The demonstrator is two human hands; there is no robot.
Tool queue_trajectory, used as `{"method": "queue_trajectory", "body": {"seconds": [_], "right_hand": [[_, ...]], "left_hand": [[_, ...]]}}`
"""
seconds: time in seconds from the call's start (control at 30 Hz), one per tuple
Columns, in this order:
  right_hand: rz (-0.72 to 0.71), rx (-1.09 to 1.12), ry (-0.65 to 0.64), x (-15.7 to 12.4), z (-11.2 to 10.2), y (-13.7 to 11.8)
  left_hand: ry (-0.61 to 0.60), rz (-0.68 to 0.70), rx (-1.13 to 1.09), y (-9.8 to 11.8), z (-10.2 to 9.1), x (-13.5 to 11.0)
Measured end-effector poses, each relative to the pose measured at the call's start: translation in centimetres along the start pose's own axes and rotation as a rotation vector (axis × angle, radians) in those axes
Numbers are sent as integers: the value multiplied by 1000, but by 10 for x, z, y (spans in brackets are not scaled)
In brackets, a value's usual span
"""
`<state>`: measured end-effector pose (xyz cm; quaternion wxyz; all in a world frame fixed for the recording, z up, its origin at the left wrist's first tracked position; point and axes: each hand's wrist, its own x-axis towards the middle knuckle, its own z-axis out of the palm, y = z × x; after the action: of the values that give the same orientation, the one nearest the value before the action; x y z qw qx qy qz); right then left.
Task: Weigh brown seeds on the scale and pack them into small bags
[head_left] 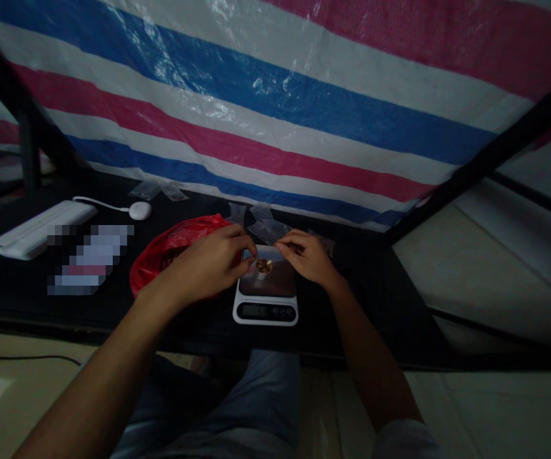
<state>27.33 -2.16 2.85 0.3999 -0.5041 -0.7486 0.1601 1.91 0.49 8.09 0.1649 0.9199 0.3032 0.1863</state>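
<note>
A white kitchen scale (pixel 268 288) with a metal plate stands in front of me, its display facing me. On the plate sits a small pale cup (pixel 262 275) holding brown pieces (pixel 264 265), too small to name. My left hand (pixel 222 255) is over the scale's left side, fingers curled, with thumb and index fingertips close together near the cup. My right hand (pixel 307 255) is at the plate's right rear edge, thumb and fingers pinched. Whatever either pinch holds is too small or hidden. Left of the scale lies an opened red plastic bag (pixel 153 255), partly behind my left forearm, with dark contents.
Clear plastic bags (pixel 266 224) lie behind the scale, and more small bags (pixel 160 190) farther left. A white power bank-like block (pixel 41 229), a round white charger (pixel 140 210) with cable and a blurred-out flat object (pixel 91 261) are at left. A striped sheet (pixel 256 108) hangs behind the black table.
</note>
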Motion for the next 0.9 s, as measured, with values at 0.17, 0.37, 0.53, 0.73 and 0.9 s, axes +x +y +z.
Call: {"method": "queue_trajectory", "body": {"seconds": [0.17,0.37,0.53,0.73,0.9], "right_hand": [[0,0,3,1,-1,0],[6,-6,-7,1,-1,-2],[13,2,-6,1,0,-1],[20,-13,34,1,-2,2],[60,-87,138,2,-6,7]], "left_hand": [[-60,12,-26,1,9,11],[-65,-9,-70,-5,14,9],[-85,7,-125,-6,18,8],[-87,24,-140,-8,19,6],[-84,27,-172,-10,20,4]]}}
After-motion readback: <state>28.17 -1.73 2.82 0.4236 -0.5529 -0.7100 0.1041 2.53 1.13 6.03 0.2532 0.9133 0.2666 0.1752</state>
